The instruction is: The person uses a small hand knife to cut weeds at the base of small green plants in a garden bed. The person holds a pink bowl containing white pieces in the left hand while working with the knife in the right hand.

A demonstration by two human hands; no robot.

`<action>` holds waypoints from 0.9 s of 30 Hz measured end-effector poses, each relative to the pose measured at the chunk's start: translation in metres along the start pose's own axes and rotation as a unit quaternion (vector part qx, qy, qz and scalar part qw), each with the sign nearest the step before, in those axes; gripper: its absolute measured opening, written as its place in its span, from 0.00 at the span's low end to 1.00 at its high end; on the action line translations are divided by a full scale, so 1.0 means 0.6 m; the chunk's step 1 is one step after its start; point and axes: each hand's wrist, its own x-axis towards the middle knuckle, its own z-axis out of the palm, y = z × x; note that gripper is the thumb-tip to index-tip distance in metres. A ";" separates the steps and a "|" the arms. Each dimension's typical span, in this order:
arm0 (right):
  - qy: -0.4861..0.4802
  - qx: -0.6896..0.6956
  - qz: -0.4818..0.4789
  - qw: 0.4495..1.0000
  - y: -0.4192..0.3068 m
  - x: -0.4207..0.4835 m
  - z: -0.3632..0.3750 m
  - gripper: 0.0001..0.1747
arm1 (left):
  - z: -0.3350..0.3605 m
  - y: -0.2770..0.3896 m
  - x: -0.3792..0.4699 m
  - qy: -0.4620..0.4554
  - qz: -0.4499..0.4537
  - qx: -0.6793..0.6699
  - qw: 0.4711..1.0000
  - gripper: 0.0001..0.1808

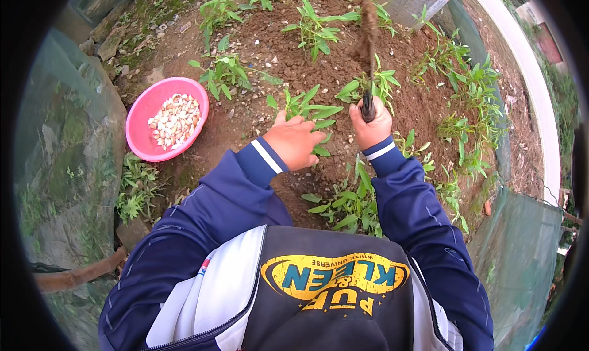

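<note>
In my right hand [373, 129] is the dark handle of a hand tool [368, 33]. Its long metal end points away from me and is caked in soil, so the exact kind cannot be told. My left hand [294, 142], fingers spread and holding nothing, is over a leafy green plant [301, 106] and hides part of it; whether it touches the leaves is unclear. Another plant [352, 91] grows just beyond my right fist. To the left, a pink plastic basin [138, 116] holds many garlic cloves [176, 122], some with reddish skins.
Loose brown soil [271, 33] with small stones carries several more plants [315, 26]. Green netting [69, 134] borders the left, with more netting [515, 240] at the lower right. A bamboo pole [80, 275] lies low at left. A metal container [405, 3] stands at the far edge.
</note>
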 end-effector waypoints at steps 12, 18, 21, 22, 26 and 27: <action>-0.160 -0.156 0.292 0.930 0.120 -0.050 -0.060 0.16 | -0.001 0.002 -0.010 0.004 0.018 -0.015 1.000 0.30; -0.179 -0.206 0.319 0.908 0.120 0.004 -0.021 0.16 | 0.014 0.001 -0.006 0.070 0.050 -0.007 0.996 0.30; -0.200 -0.133 0.355 0.903 0.080 0.040 -0.008 0.11 | 0.016 -0.001 -0.006 0.064 0.048 -0.011 0.997 0.30; -0.191 -0.120 0.329 0.917 0.074 0.045 -0.020 0.11 | 0.010 0.002 -0.005 0.042 0.042 -0.014 0.998 0.30; -0.173 -0.158 0.166 0.958 0.066 0.011 -0.085 0.21 | -0.009 0.012 -0.001 -0.007 0.034 -0.026 0.999 0.30; -0.191 -0.166 0.166 0.953 0.041 -0.002 -0.107 0.23 | -0.008 0.012 -0.002 -0.009 0.034 -0.027 0.999 0.30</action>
